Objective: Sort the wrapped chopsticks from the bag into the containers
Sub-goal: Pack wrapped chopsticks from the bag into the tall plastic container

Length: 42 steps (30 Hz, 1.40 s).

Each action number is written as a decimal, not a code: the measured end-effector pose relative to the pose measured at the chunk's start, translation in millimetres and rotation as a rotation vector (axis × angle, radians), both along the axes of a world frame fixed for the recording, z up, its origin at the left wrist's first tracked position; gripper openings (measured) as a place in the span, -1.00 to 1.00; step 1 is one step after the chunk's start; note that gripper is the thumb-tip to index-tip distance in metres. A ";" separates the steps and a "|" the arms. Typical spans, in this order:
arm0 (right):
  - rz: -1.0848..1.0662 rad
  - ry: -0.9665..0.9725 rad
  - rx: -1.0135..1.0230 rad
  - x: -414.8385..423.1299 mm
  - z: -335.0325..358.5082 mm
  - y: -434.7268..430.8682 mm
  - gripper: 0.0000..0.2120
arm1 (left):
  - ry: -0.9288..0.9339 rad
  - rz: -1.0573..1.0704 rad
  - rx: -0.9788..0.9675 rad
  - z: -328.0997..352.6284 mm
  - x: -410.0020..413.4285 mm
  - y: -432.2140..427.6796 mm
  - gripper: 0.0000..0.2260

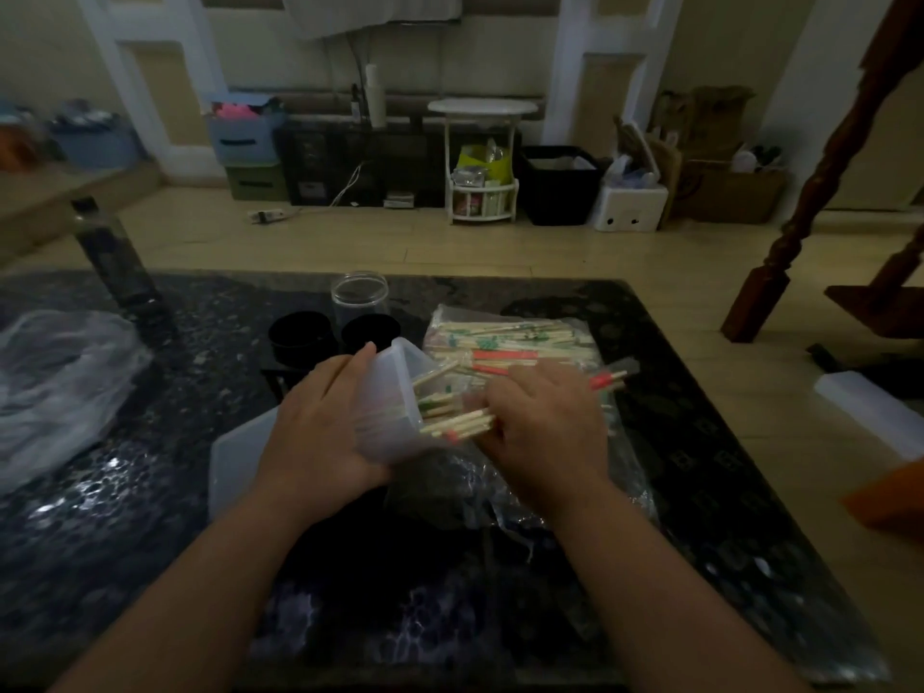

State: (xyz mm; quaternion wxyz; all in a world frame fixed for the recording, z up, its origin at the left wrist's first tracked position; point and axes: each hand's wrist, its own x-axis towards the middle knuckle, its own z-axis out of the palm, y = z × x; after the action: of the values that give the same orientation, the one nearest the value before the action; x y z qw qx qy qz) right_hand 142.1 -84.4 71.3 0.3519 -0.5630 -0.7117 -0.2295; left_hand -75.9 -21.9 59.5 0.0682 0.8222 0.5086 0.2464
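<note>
My left hand grips a translucent white plastic container, tilted with its mouth toward the right. Wrapped chopsticks with red and green bands stick out of that mouth. My right hand holds a bundle of these chopsticks at the opening, and their far ends poke out past my knuckles. Behind, a clear plastic bag lies on the table with several more wrapped chopsticks inside.
Two black round containers and a clear jar stand behind my left hand. A white lid lies flat near my left wrist. Crumpled clear plastic sits at the table's left. The dark marble table ends on the right.
</note>
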 end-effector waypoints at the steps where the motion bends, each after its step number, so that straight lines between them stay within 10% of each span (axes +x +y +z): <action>1: -0.002 0.019 0.074 0.9 1.0 -2.1 -0.71 | 0.005 -0.009 0.000 -0.3 -1.0 0.1 0.12; 11: 0.057 0.315 0.137 2.5 6.4 0.3 -0.80 | -0.013 -0.014 -0.025 2.4 1.9 2.2 0.12; 25: 0.117 1.479 0.022 -16.5 25.2 -0.9 -0.68 | -0.010 -0.015 -0.048 -0.7 5.6 6.5 0.11; 32: 0.263 1.521 -0.556 -26.0 24.7 1.8 -0.98 | -0.011 0.003 -0.058 2.0 6.2 5.2 0.12; 35: 0.198 1.662 -0.450 -21.6 19.0 8.0 -0.87 | -0.006 -0.010 -0.061 2.6 5.2 5.8 0.11; 42: 0.098 1.303 -0.494 -24.1 7.3 10.4 -0.93 | -0.012 -0.007 -0.059 2.3 5.3 5.7 0.09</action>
State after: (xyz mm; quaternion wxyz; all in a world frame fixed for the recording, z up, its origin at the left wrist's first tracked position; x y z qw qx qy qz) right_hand 118.0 -74.0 78.6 0.5787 -0.6167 -0.4117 0.3395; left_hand -70.6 -16.2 61.8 0.0960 0.8202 0.5123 0.2359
